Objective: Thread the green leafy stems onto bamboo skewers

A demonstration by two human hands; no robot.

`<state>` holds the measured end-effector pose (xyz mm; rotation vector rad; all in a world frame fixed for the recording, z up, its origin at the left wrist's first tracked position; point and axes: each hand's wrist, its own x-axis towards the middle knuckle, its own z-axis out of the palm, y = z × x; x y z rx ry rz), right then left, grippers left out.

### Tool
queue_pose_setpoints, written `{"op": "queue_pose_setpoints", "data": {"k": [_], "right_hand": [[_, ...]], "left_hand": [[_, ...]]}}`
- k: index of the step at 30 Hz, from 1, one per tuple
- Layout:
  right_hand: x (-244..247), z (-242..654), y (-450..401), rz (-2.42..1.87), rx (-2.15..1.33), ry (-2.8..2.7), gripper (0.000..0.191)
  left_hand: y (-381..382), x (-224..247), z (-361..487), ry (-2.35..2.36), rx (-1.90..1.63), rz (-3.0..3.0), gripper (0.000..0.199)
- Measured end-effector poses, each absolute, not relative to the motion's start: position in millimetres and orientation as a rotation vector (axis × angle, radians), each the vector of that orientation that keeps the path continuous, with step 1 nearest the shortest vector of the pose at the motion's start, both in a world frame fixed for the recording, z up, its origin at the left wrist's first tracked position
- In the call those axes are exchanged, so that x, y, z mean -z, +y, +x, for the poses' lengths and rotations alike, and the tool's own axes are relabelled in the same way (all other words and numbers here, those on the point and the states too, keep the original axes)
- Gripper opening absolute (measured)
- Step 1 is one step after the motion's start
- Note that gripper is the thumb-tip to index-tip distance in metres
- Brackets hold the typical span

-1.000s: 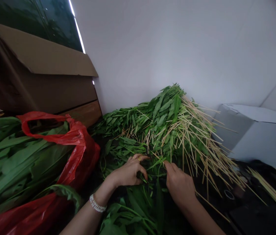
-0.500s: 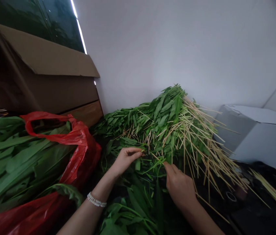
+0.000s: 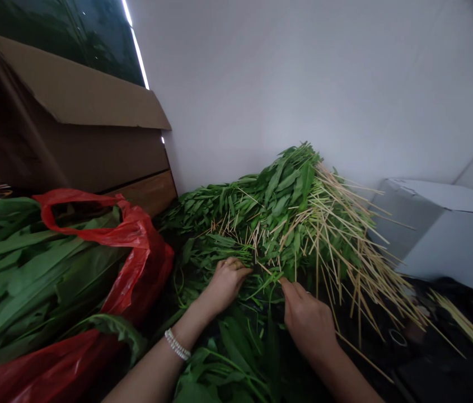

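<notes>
Head view: right hand (image 3: 308, 320) pinches a skewer (image 3: 364, 357) before the leafy pile (image 3: 276, 193), its long axis slanting upper left to lower right; left hand (image 3: 225, 284) curls near its upper end, contents unclear.

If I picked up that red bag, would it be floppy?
Probably floppy: the red bag looks thin and creased. It may be light for its size, since mostly leaves show inside. Some might slip out, as its mouth gapes open.
</notes>
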<state>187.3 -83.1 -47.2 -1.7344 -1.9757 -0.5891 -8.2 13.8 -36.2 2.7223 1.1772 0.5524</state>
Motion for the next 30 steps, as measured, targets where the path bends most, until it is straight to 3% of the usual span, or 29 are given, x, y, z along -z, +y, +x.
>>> {"op": "queue_pose_setpoints", "data": {"k": [6,13,17,30], "right_hand": [[46,187,-84,-1.69,0.595,-1.966,0.032],[42,185,-85,-1.574,0.59,-1.945,0.033],[42,184,-85,-1.504,0.582,-1.945,0.033],[42,182,-86,-1.462,0.571,-1.938,0.032]], "left_hand": [[12,29,-7,1.239,-0.695,2.632,0.018],[13,16,-7,1.1,-1.127,2.157,0.023],[12,12,-5,0.982,-1.148,1.879,0.024],[10,7,-4,0.934,-1.105,1.749,0.027]]}}
